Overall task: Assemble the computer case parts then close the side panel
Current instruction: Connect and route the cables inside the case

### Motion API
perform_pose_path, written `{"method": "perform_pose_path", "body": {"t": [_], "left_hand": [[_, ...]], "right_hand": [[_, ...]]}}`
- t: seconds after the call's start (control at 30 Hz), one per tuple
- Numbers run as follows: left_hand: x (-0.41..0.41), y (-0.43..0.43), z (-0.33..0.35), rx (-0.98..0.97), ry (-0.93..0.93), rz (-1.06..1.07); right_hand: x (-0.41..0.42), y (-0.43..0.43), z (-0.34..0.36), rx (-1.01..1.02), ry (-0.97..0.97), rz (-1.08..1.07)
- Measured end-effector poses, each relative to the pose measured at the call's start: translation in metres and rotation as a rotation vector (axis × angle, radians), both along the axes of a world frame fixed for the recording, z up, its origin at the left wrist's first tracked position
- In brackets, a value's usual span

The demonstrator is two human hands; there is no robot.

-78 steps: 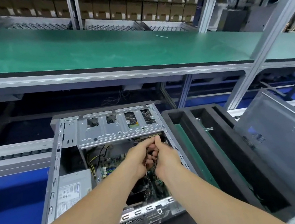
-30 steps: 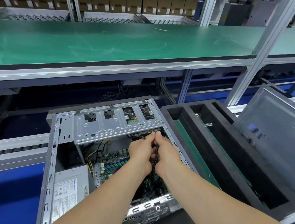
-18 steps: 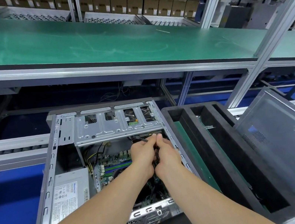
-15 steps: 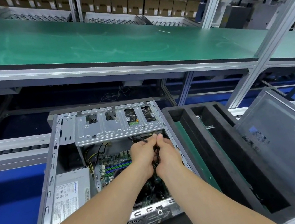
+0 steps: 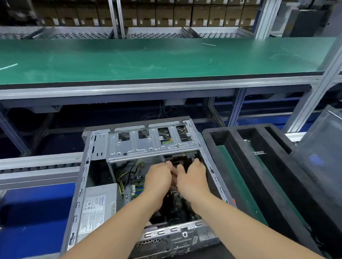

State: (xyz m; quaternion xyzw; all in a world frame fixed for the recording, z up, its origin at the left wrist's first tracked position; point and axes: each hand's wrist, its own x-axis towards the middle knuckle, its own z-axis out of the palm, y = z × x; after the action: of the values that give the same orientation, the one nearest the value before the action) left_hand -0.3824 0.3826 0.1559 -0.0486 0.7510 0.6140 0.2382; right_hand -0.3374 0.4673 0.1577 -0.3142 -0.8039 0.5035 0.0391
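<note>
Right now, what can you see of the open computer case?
The computer case is bare grey metal, lying on its side, open face up and uncovered. A metal drive cage spans its far end; a grey power supply with a white label sits at the left, a green circuit board beside it. The near wall has a vent grille. The left hand and right hand reach inside below the cage; what they hold is hidden.

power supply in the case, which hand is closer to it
Left. The left hand is just right of the power supply; the right hand is farther right, by the right wall of the case.
</note>
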Motion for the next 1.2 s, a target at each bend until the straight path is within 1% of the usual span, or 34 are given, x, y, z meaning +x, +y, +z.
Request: {"method": "perform_pose_path", "body": {"t": [0.07, 0.13, 0.23, 0.3, 0.33, 0.4, 0.5, 0.53, 0.57, 0.6, 0.67, 0.73, 0.8, 0.83, 0.9, 0.97, 1.03, 1.1, 1.2], "left_hand": [[0.002, -0.008, 0.007, 0.001, -0.030, -0.004], [0.000, -0.011, 0.016, 0.042, -0.033, 0.071], [-0.008, -0.014, 0.033, 0.255, -0.103, 0.247], [-0.013, -0.018, 0.044, 0.374, -0.137, 0.322], [-0.016, -0.019, 0.050, 0.456, -0.160, 0.368], [-0.021, -0.020, 0.059, 0.642, -0.231, 0.470], [-0.026, -0.017, 0.072, 0.813, -0.268, 0.576], [-0.027, -0.016, 0.075, 0.849, -0.278, 0.601], [-0.027, -0.015, 0.076, 0.887, -0.298, 0.624], [-0.026, -0.015, 0.077, 0.921, -0.324, 0.646], [-0.026, -0.017, 0.076, 0.985, -0.378, 0.689], [-0.027, -0.021, 0.074, 1.044, -0.411, 0.716], [-0.029, -0.024, 0.073, 1.039, -0.413, 0.723], [-0.030, -0.025, 0.071, 0.997, -0.408, 0.714], [-0.030, -0.027, 0.066, 0.824, -0.387, 0.678], [-0.028, -0.029, 0.059, 0.614, -0.370, 0.570], [-0.026, -0.030, 0.054, 0.461, -0.345, 0.419], [-0.025, -0.030, 0.053, 0.375, -0.297, 0.291], [-0.019, -0.027, 0.052, 0.317, -0.267, 0.164]], "right_hand": [[0.007, 0.006, 0.005, 0.076, 0.035, 0.085], [0.011, 0.014, 0.016, 0.115, 0.102, 0.122], [0.012, 0.026, 0.035, 0.166, 0.214, 0.153], [0.011, 0.033, 0.045, 0.170, 0.238, 0.167], [0.010, 0.036, 0.049, 0.146, 0.233, 0.174], [0.008, 0.038, 0.055, 0.025, 0.204, 0.212], [0.005, 0.032, 0.054, -0.278, 0.143, 0.360], [0.006, 0.029, 0.053, -0.347, 0.138, 0.399], [0.006, 0.026, 0.051, -0.342, 0.138, 0.425], [0.005, 0.024, 0.048, -0.266, 0.141, 0.444], [0.007, 0.025, 0.043, -0.029, 0.129, 0.482], [0.008, 0.030, 0.041, 0.114, 0.069, 0.554], [0.006, 0.038, 0.039, 0.160, 0.006, 0.638], [0.006, 0.042, 0.038, 0.173, -0.012, 0.652], [0.002, 0.052, 0.040, 0.262, -0.003, 0.635], [-0.001, 0.057, 0.044, 0.321, 0.022, 0.582], [-0.004, 0.062, 0.049, 0.284, 0.035, 0.532], [-0.006, 0.065, 0.051, 0.259, 0.037, 0.528], [-0.010, 0.069, 0.052, 0.286, 0.040, 0.573]]}}
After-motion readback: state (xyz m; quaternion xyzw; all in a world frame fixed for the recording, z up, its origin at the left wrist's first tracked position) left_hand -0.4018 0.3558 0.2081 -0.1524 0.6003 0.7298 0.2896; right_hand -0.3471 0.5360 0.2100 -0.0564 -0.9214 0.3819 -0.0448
